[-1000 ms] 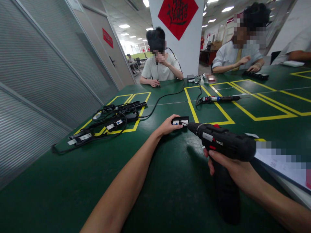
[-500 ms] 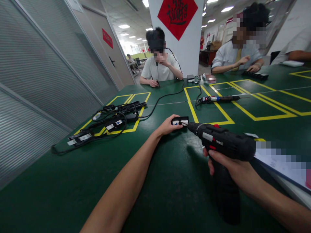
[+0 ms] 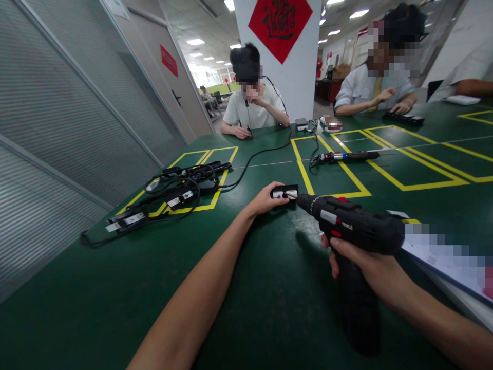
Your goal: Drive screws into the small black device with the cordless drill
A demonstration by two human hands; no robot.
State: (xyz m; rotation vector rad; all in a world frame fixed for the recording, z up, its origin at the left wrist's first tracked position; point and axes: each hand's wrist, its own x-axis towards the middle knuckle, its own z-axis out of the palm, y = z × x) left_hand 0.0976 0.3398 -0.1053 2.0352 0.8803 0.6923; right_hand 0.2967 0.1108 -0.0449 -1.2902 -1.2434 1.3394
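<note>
My right hand (image 3: 358, 257) is wrapped round the grip of a black cordless drill (image 3: 354, 223) with red buttons. The drill points left, and its thin bit reaches the face of a small black-and-white block (image 3: 291, 189). My left hand (image 3: 268, 199) grips that block from its left side, with the thumb along the lower edge. The block rests on or just above the green table; which one I cannot tell. Whether the bit's tip sits in a screw or hole is too small to make out.
On the left lie black power strips (image 3: 179, 198) with tangled cables. A slim electric screwdriver (image 3: 348, 156) lies beyond the drill. Papers (image 3: 442, 262) are at the right. Yellow tape (image 3: 304, 167) marks the green table (image 3: 246, 288). Two people (image 3: 254, 103) sit across, another at far right.
Almost nothing differs. The whole view has shifted very slightly; both hands keep their hold on the drill and the block.
</note>
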